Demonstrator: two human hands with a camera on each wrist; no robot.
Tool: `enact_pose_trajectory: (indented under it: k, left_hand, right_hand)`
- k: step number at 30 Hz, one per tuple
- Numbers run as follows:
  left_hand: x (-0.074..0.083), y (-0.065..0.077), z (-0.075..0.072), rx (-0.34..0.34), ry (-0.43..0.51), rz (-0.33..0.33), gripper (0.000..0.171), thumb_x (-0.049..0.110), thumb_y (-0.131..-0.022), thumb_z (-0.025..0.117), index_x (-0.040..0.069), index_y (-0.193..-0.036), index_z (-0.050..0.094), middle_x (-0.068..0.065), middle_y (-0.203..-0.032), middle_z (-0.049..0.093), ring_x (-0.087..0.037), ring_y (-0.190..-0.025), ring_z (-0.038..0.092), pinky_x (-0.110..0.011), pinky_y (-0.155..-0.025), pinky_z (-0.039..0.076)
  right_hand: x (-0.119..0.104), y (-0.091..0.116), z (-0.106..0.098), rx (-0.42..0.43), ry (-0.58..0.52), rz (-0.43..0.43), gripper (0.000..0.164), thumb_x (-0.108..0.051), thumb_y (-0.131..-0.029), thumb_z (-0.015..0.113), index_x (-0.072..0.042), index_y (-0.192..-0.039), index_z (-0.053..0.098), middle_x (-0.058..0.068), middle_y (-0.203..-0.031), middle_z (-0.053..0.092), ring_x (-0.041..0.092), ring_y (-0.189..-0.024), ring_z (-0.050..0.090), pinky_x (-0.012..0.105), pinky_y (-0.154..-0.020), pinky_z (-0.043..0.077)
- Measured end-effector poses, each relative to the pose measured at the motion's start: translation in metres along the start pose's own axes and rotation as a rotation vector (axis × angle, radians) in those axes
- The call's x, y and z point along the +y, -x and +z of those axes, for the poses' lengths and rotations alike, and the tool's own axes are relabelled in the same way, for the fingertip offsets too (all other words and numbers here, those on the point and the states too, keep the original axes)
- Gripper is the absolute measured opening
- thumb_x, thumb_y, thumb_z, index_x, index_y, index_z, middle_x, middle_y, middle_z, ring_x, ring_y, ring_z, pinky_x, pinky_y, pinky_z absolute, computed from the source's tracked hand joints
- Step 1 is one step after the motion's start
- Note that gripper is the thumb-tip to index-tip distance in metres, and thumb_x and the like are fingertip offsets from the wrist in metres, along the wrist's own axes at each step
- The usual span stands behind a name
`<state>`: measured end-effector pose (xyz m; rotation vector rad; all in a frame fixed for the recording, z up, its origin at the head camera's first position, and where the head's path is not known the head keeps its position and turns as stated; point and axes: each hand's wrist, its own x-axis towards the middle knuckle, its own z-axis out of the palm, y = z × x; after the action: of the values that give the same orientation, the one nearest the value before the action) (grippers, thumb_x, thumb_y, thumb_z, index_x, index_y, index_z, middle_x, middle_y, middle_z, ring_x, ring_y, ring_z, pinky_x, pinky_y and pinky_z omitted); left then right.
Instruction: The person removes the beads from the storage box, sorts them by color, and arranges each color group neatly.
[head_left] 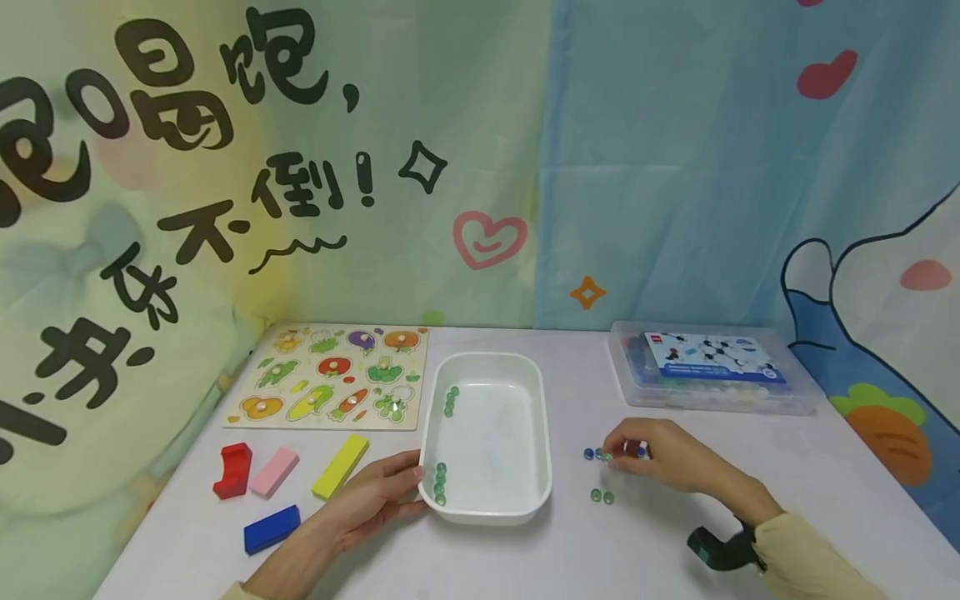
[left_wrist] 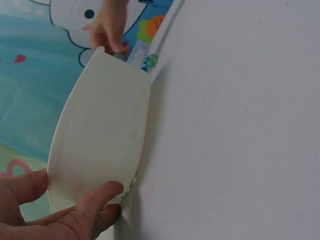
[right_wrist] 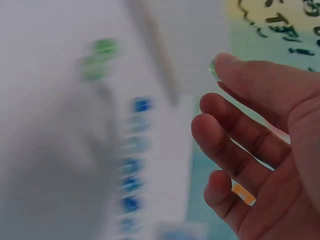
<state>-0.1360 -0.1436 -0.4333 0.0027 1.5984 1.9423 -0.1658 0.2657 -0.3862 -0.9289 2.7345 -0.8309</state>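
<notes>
My left hand (head_left: 382, 493) grips the near left side of a white plastic basin (head_left: 495, 509). In the left wrist view, its thumb and fingers rest against the basin's wall. Green glass marbles (head_left: 440, 483) lie inside along the left edge in two groups. To the basin's right, my right hand (head_left: 667, 454) pinches a green glass marble (right_wrist: 215, 71) at its fingertips, above the table. Beneath that hand runs a row of blue and clear marbles (right_wrist: 131, 182), partly hidden in the head view. Two green marbles (head_left: 602, 497) lie nearer the front.
At the back left lies a vegetable puzzle board (head_left: 306, 417). Red (head_left: 235, 468), pink (head_left: 274, 472), yellow (head_left: 341, 467) and blue blocks (head_left: 272, 529) are left of the basin. A clear plastic case (head_left: 712, 396) stands at the back right, before a printed curtain (head_left: 637, 167).
</notes>
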Motion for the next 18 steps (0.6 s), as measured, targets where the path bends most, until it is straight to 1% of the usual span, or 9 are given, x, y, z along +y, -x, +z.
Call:
enact_pose_trajectory:
  k: [3,6,13,18]
  left_hand:
    - [0.0,0.0,0.0,-0.002,0.003,0.001,0.065,0.022,-0.1,0.053,-0.003,-0.151,0.022,-0.025,-0.153,0.031,-0.026,-0.129,0.052,-0.038,-0.103,0.051]
    - [0.0,0.0,-0.001,-0.001,0.004,0.003,0.065,0.023,-0.1,0.053,-0.003,-0.151,0.022,-0.025,-0.154,0.031,-0.026,-0.129,0.052,-0.039,-0.103,0.051]
    - [0.0,0.001,0.0,-0.008,0.011,0.005,0.065,0.023,-0.101,0.052,-0.003,-0.152,0.021,-0.025,-0.154,0.03,-0.025,-0.13,0.051,-0.039,-0.104,0.051]
    - [-0.001,0.0,0.0,-0.007,0.009,0.005,0.065,0.023,-0.1,0.053,-0.003,-0.151,0.022,-0.025,-0.153,0.032,-0.024,-0.128,0.053,-0.038,-0.103,0.051]
  right_hand:
    - [0.012,0.017,0.012,-0.002,-0.025,0.023,0.011,-0.024,-0.09,0.069,-0.018,-0.099,0.068,-0.012,-0.087,0.065,-0.006,-0.074,0.05,0.017,-0.053,0.044]
    - [0.019,0.027,0.022,0.003,-0.035,0.023,0.01,-0.022,-0.089,0.069,-0.018,-0.098,0.068,-0.012,-0.085,0.064,-0.006,-0.074,0.051,0.017,-0.053,0.045]
    - [0.026,0.035,0.038,0.001,-0.055,0.06,0.012,-0.026,-0.088,0.071,-0.018,-0.096,0.069,-0.012,-0.087,0.063,-0.007,-0.074,0.049,0.018,-0.057,0.047]
    - [0.028,0.036,0.043,0.034,-0.048,0.043,0.012,-0.026,-0.088,0.071,-0.017,-0.096,0.069,-0.013,-0.085,0.061,-0.007,-0.072,0.047,0.017,-0.055,0.046]
